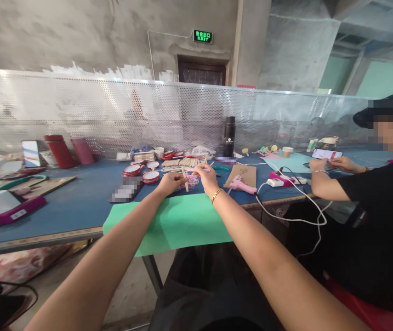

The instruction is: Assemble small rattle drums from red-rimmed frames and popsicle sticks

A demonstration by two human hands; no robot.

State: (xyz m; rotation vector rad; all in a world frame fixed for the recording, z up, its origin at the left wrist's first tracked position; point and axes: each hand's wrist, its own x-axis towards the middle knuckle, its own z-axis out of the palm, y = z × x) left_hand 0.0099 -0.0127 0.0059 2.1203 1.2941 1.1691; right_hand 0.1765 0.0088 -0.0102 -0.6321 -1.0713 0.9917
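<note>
A flat, pale wooden stick stands nearly upright in the pinched fingers of my left hand. Close by on the right, my right hand has its fingers pressed together; whatever is in them is too small to make out. Between and behind both hands lies a heap of thin pink and purple pieces. Small red-rimmed drums with white tops sit left of my left hand. Beyond the hands is a pile of wooden sticks. A green sheet hangs over the table edge beneath my wrists.
A pink glue gun lies by brown cardboard, with white cables looping off the edge. Left are a phone and a purple holder. A black thermos stands behind. A co-worker sits right.
</note>
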